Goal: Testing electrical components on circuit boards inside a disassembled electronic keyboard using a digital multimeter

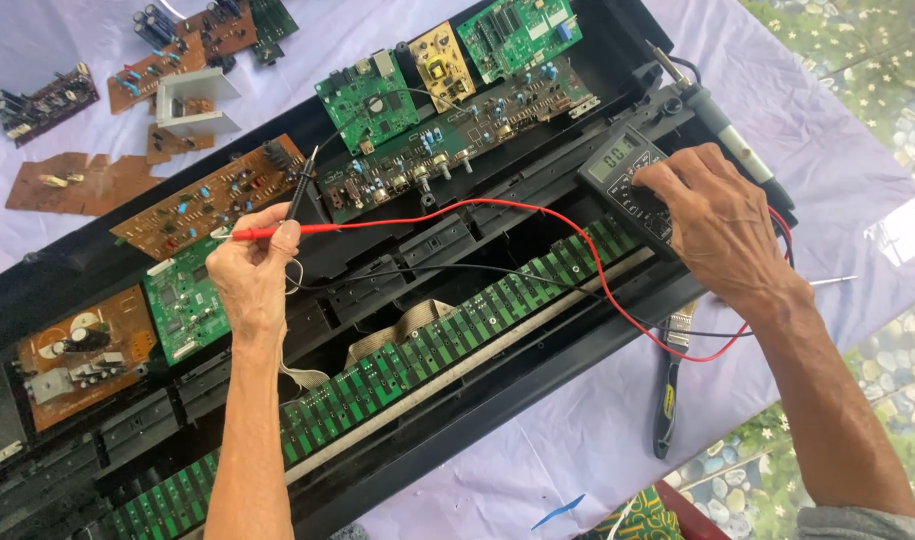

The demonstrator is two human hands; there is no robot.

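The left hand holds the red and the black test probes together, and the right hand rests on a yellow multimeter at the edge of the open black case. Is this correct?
Not quite: the multimeter is dark grey with a pale display, not yellow. The rest stands. The head view shows the left hand holding the red test probe and the black test probe together, and the right hand resting on the meter at the edge of the open black case.

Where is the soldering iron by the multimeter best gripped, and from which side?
Probably by the pale handle of the soldering iron, coming from the open cloth side on the right: the tip points up-left at the case, and the right hand and multimeter crowd its left.
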